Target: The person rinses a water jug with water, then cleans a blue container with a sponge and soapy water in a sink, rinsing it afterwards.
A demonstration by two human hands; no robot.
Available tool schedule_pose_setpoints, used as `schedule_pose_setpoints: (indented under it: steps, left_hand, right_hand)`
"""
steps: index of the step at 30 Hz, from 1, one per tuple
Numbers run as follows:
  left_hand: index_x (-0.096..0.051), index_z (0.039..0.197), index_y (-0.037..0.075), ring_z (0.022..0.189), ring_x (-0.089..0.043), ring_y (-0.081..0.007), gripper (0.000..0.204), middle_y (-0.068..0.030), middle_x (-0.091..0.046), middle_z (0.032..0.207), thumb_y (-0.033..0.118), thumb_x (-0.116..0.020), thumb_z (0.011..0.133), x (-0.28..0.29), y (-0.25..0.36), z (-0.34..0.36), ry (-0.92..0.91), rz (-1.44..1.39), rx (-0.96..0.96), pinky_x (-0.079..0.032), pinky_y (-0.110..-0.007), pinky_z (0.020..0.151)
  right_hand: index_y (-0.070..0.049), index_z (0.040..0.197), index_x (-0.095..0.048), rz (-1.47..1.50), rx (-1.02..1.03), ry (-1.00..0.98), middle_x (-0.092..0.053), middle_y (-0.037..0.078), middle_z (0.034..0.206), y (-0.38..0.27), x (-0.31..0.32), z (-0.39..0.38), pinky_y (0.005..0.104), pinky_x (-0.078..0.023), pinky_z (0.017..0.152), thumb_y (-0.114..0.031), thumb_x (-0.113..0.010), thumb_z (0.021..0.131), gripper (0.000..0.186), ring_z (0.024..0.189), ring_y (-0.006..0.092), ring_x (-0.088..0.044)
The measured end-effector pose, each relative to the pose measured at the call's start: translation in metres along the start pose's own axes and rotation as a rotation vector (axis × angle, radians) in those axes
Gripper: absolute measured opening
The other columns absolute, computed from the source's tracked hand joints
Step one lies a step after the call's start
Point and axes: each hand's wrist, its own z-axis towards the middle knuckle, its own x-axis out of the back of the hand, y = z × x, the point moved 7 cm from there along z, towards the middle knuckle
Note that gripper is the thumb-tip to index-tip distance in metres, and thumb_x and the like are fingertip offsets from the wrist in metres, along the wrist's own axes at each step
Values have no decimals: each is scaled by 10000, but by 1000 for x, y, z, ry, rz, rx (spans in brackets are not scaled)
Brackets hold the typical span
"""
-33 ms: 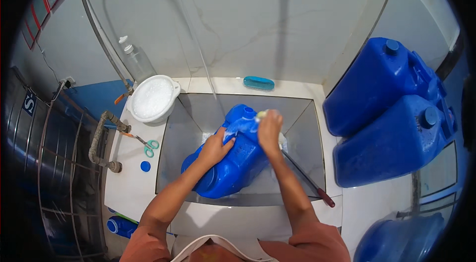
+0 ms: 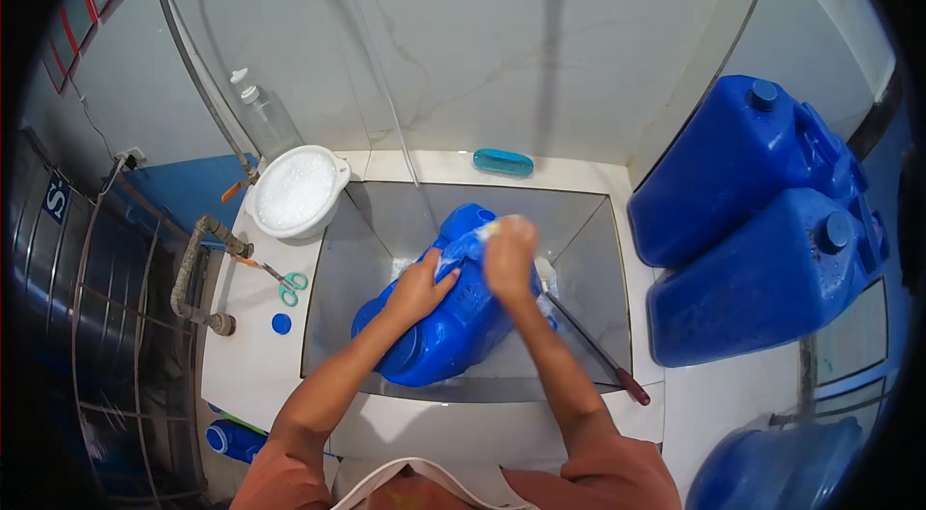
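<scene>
A wet, soapy blue jerrycan (image 2: 444, 336) lies tilted in the grey sink basin (image 2: 588, 230). My left hand (image 2: 422, 286) grips it at its upper left side, fingers closed on the plastic. My right hand (image 2: 508, 254) is closed over a pale yellow sponge (image 2: 490, 231) on the jerrycan's top, mostly hiding it. A long tool with a dark red handle (image 2: 633, 386) leans in the basin at the right, its head partly hidden behind my right arm.
At left are a white bowl of suds (image 2: 294, 190), clear bottle (image 2: 265, 114), scissors (image 2: 287, 290), blue cap (image 2: 282, 324), pipes (image 2: 193, 269) and wire rack (image 2: 116, 336). A teal brush (image 2: 503, 162) lies on the back ledge. Blue jerrycans (image 2: 733, 288) stand right; a blue bottle (image 2: 820, 462) sits lower right.
My right hand has shifted a little to the left along the jerrycan's top, covering more of the sponge. My left hand stays in place.
</scene>
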Motion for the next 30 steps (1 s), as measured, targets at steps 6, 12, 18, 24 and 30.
schedule_pose_setpoints:
  steps: [6,12,18,24,30]
  left_hand:
    - [-499,1003,22,766,-582,-426,394,-262,-597,795,370,-563,832,7,-1,-21,-50,-9,49,-458,-465,658]
    - [-540,1030,22,781,-597,-398,413,-224,-618,816,371,-593,816,13,-31,-54,-93,41,-70,-477,-431,681]
    - [-550,1017,12,765,-631,-307,368,-187,-631,819,312,-615,815,36,-76,-46,89,-150,142,-477,-385,696]
    - [-570,918,45,432,-479,-117,318,-29,-497,574,358,-537,873,36,-194,-51,284,-400,592,-417,-261,379]
    - [-554,847,37,381,-442,-108,375,-11,-437,511,410,-516,870,32,-249,-80,403,-452,816,-410,-268,344]
  right_hand:
    - [7,941,-537,290,-129,-109,-503,173,931,27,11,-13,408,-357,834,-135,-452,793,222,958,339,-452]
    - [-12,962,-552,984,109,-560,-526,143,959,-12,-56,21,338,-369,864,-205,-438,836,257,971,285,-481]
    - [7,1050,-559,949,-255,-714,-555,178,1069,114,-177,-27,345,-376,908,-185,-333,901,332,1048,293,-499]
    - [92,1231,-332,208,-189,-187,-336,304,1241,37,-162,-163,509,-188,1026,-221,-452,875,489,1192,413,-317]
    - [32,1160,-465,343,302,-360,-493,254,1143,-89,-142,-55,436,-309,990,-171,-466,851,370,1124,402,-425]
